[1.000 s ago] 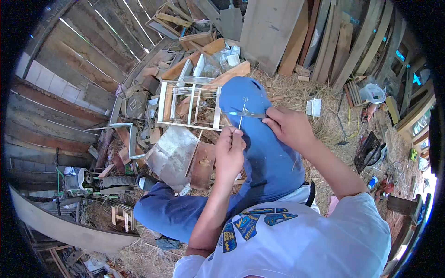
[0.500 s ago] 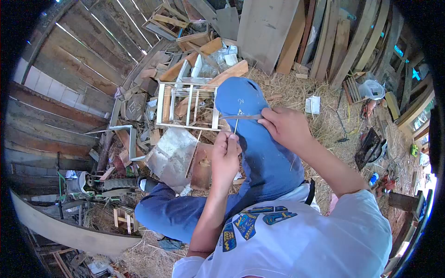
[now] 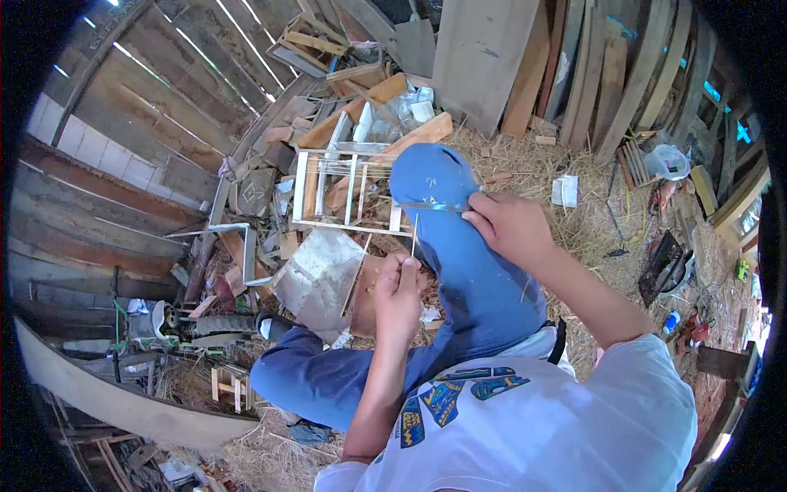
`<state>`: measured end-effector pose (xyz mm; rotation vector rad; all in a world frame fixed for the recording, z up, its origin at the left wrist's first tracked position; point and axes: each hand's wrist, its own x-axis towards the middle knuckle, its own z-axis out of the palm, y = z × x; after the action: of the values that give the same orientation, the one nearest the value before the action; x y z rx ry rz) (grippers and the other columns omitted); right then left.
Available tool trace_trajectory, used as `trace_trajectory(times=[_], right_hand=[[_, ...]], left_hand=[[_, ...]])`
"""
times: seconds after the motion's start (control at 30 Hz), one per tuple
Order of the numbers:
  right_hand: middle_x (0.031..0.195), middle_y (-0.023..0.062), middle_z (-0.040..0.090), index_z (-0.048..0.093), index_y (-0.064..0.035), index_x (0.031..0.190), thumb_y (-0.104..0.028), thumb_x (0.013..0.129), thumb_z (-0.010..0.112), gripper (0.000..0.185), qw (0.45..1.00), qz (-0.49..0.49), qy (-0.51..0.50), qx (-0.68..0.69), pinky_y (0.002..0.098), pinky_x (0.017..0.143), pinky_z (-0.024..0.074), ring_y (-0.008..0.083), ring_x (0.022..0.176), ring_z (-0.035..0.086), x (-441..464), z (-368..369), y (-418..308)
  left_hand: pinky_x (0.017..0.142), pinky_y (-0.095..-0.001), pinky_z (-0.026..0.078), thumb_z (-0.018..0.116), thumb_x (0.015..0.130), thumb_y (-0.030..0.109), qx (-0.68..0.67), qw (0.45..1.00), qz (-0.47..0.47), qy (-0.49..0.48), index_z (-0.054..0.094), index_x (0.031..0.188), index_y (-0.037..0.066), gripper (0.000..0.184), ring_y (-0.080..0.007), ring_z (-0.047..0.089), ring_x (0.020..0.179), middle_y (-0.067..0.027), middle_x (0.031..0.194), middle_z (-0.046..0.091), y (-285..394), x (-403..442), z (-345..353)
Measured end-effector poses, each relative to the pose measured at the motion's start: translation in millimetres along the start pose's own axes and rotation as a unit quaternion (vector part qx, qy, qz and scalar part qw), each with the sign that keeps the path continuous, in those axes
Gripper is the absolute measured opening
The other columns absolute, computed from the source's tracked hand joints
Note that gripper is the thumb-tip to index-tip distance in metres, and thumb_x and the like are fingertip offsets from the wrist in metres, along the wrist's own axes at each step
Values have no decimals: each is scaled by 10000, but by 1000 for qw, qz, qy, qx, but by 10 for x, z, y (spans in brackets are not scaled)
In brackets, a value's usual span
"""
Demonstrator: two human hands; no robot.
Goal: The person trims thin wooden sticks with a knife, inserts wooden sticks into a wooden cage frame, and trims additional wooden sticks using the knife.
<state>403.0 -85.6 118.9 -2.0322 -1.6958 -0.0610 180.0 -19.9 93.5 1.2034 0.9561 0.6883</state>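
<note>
My left hand (image 3: 399, 295) is closed around the lower end of a thin pale stick (image 3: 416, 233), which points up toward my raised knee. In my right hand (image 3: 510, 228) is a flat narrow knife (image 3: 443, 207), its blade lying across the blue trouser leg (image 3: 471, 262) near the knee. The upper end of the stick is close to the blade; whether they touch I cannot tell. Just left of the knee stands a small frame of light wooden slats (image 3: 352, 190), like a cage.
A metal sheet (image 3: 318, 275) and a brown board (image 3: 370, 291) lie left of my left hand. Scrap wood (image 3: 332, 123) is piled beyond the frame. Long planks (image 3: 484, 61) lean at the back. Straw (image 3: 566, 238) covers the ground at right, with a white paper piece (image 3: 565, 190).
My left hand has drawn back toward my body with the stick, away from the blade. My right hand still has the knife across the knee. The whole view has shifted slightly.
</note>
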Motion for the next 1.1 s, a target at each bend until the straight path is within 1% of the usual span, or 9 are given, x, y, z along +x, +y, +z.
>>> trace_trajectory(times=[0.37, 0.47, 0.53, 0.67, 0.87, 0.97, 1.03, 1.07, 1.1], right_hand=[[767, 99, 649, 591, -165, 962, -428, 981, 603, 264, 999, -36, -35, -1, 485, 579, 536, 344, 699, 688, 44, 47, -84], [762, 92, 620, 592, -138, 949, -385, 979, 630, 252, 999, -41, -29, -7, 460, 582, 521, 326, 693, 666, 56, 45, -136], [755, 91, 616, 588, -133, 947, -377, 980, 631, 250, 999, -38, -26, -24, 452, 584, 523, 322, 699, 666, 59, 39, -166], [759, 95, 622, 584, -129, 935, -371, 978, 635, 251, 999, -28, -25, -29, 456, 592, 525, 327, 701, 666, 51, 69, -169], [771, 126, 660, 596, -138, 969, -418, 998, 600, 282, 999, -3, -35, -20, 500, 610, 534, 344, 711, 691, 82, -8, -178], [798, 159, 671, 617, -125, 991, -416, 1007, 599, 292, 996, 27, -27, 78, 512, 616, 523, 376, 740, 689, 137, -105, -243], [747, 124, 648, 618, -83, 1001, -412, 1019, 605, 330, 977, 87, -38, 189, 487, 602, 504, 350, 670, 667, 192, -159, -311], [747, 124, 648, 618, -83, 1001, -412, 1019, 605, 330, 978, 83, -36, 188, 487, 602, 504, 350, 670, 667, 234, -137, -328], [706, 70, 598, 616, -78, 987, -402, 1021, 619, 326, 952, 76, -60, 291, 432, 565, 473, 275, 610, 608, 286, -91, -352]], left_hand=[[483, -219, 263, 493, 1101, 190, -28, 999, 24, -14, 561, 947, 87, 198, -31, 375, 551, 48, 660, 471, -10, 219, 119], [483, -219, 267, 494, 1100, 186, -26, 999, 38, -4, 557, 943, 84, 198, -35, 374, 547, 49, 658, 467, -46, 207, 79], [539, -237, 332, 485, 1098, 159, -58, 998, 32, -12, 551, 932, 50, 209, -48, 430, 612, 23, 696, 485, -58, 184, 43], [541, -232, 335, 490, 1095, 143, -28, 999, 15, -6, 550, 943, 52, 187, -48, 425, 609, 24, 704, 485, -72, 35, -48], [534, -222, 336, 504, 1097, 153, -107, 994, -2, 23, 554, 947, 65, 180, -40, 410, 598, 30, 704, 481, 52, -167, -227], [513, -222, 330, 501, 1101, 166, -79, 996, 44, 2, 555, 964, 76, 173, -38, 405, 584, 28, 716, 489, 226, -224, -307], [496, -222, 320, 492, 1106, 173, -85, 996, 18, 4, 552, 990, 85, 157, -40, 402, 571, 28, 723, 492, 400, -294, -290], [496, -222, 320, 492, 1106, 173, -86, 996, 22, 4, 552, 990, 85, 157, -40, 402, 571, 28, 723, 492, 430, -307, -287], [501, -222, 321, 491, 1107, 171, -97, 995, 31, 1, 550, 1002, 87, 146, -40, 407, 577, 28, 724, 491, 450, -324, -282]])
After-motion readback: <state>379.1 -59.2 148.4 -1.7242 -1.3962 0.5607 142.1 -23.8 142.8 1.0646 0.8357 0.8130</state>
